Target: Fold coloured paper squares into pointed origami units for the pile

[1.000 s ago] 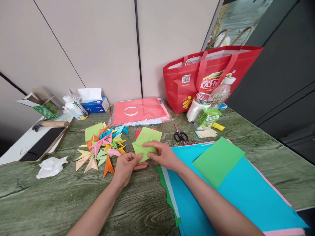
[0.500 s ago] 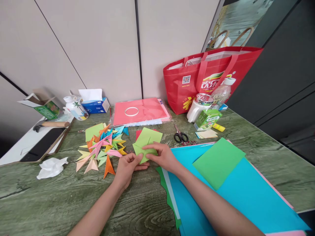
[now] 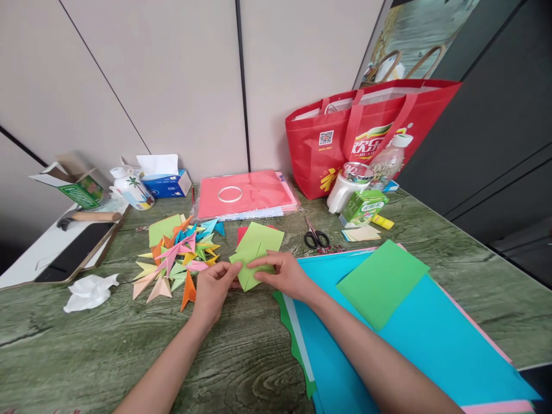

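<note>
Held paper left of scissors

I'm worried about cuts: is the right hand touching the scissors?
Apart: the head view shows a strip of tabletop between the right hand and the scissors.

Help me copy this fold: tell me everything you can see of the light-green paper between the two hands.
The folded light-green paper is small, plain and matte, with creases and flap edges across its upper face and a pointed near corner. The left hand pinches its left side, thumb on top; the right hand touches its right part with thumb and index finger. It partly covers another light-green sheet in view; whether it rests on the table is unclear.
</note>
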